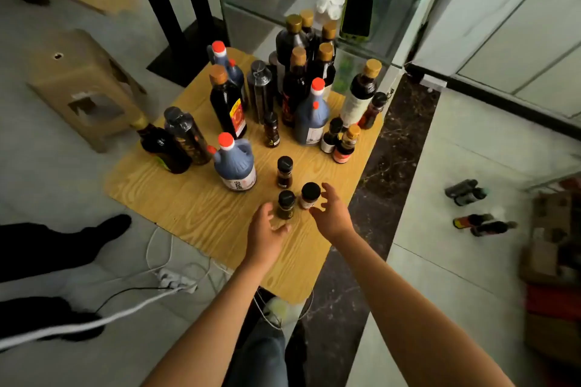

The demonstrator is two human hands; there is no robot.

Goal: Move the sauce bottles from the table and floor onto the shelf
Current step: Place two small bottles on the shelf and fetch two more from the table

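Note:
Many dark sauce bottles stand on a low wooden table (188, 204). Nearest me are three small black-capped jars: one (285, 203) just beyond my left hand, one (310, 195) beside my right hand, and a third (284, 171) behind them. My left hand (265, 231) hovers open, fingers spread, just short of the nearest jar. My right hand (331, 214) is open too, fingers loosely curved next to the right jar, holding nothing. A blue jug with a red cap (234, 163) stands to the left. Several bottles (481, 210) lie on the floor at right.
A glass cabinet (251, 19) with a phone (356, 17) and cables stands behind the table. A plastic stool (85, 88) sits at left. A power strip (176, 281) with cords lies on the floor. Another person's dark legs (56, 245) are at left. Boxes (553, 276) at right.

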